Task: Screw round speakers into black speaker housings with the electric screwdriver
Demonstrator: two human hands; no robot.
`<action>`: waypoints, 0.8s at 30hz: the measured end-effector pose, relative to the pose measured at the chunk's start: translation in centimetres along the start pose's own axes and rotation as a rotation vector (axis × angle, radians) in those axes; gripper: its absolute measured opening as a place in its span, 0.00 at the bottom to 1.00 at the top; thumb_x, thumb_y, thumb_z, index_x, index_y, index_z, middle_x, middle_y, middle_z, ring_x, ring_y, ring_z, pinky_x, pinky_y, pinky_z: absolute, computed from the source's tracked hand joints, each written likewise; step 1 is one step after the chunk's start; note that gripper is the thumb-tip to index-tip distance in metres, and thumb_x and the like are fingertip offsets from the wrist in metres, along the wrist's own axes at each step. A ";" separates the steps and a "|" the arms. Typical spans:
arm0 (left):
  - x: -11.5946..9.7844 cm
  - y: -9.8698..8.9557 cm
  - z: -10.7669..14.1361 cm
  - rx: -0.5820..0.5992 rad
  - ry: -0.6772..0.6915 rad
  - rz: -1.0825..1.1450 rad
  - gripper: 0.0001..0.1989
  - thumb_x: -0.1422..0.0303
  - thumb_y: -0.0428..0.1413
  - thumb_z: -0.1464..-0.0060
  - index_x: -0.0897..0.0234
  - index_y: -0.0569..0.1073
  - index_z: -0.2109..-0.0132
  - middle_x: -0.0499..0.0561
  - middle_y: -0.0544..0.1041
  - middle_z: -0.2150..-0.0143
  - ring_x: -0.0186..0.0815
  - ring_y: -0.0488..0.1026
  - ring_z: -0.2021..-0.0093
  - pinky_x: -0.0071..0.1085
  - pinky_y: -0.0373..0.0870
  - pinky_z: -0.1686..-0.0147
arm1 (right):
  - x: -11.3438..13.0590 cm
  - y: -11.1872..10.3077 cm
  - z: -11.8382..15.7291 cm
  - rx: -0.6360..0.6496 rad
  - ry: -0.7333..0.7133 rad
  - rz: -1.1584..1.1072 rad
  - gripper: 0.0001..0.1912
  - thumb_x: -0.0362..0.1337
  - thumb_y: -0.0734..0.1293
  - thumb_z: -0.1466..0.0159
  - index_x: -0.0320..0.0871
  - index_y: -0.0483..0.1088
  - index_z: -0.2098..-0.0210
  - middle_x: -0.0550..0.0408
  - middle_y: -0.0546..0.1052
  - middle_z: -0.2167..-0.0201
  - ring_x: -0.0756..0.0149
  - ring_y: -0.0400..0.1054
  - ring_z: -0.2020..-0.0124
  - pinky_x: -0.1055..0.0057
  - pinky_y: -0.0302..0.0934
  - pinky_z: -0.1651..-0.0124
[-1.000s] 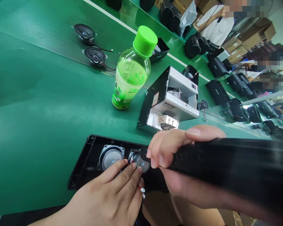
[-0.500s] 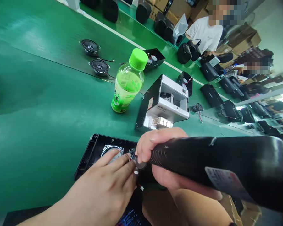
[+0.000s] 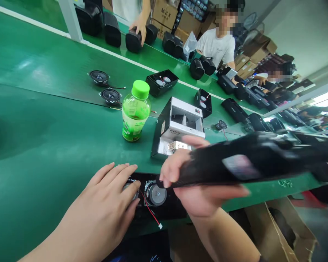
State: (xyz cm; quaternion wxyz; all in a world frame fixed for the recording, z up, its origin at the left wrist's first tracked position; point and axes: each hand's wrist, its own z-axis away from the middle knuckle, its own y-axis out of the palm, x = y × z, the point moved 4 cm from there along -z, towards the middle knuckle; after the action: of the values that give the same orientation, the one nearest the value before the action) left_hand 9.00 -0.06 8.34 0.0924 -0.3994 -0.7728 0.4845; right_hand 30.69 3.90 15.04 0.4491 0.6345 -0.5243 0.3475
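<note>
A black speaker housing point(image 3: 169, 211) lies on the green table near its front edge. Two round drivers sit in it: the right driver point(image 3: 157, 194) shows its grey back, the left one is mostly under my left hand point(image 3: 109, 198). That hand rests over the housing's left part, fingers stretched and slightly apart. From between the drivers runs a red and black wire point(image 3: 153, 214) with a white plug. My right hand point(image 3: 188, 178) is wrapped round a black power tool point(image 3: 235, 160), raised above the housing's right part. Motion blurs the tool, and its tip is hard to make out.
Behind the housing stand a green-capped bottle point(image 3: 136, 112) and a silver-black machine point(image 3: 177, 127). Two loose drivers point(image 3: 110, 95) lie at the back left. More housings point(image 3: 162, 82) line the table. People work across it. An open cardboard box point(image 3: 292, 233) is at the lower right.
My left hand has shifted left, uncovering the right driver and its wire. My right hand has turned the tool to a different angle. The view has also shifted, showing more of the far side.
</note>
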 end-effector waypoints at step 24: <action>0.0 0.2 0.2 -0.034 -0.029 -0.006 0.20 0.68 0.53 0.15 0.60 0.91 0.46 0.64 0.93 0.32 0.56 0.90 0.36 0.61 0.79 0.28 | 3.6 -3.6 -5.4 -0.333 -0.277 0.203 0.39 0.81 0.74 0.24 0.51 0.85 0.44 0.68 0.78 0.80 0.65 0.69 0.85 0.70 0.64 0.82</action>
State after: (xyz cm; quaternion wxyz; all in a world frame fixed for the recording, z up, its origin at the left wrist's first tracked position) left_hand 9.00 -0.16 8.13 0.0760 -0.3913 -0.7834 0.4768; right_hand 35.10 7.86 19.55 0.4340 0.5373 -0.6921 0.2094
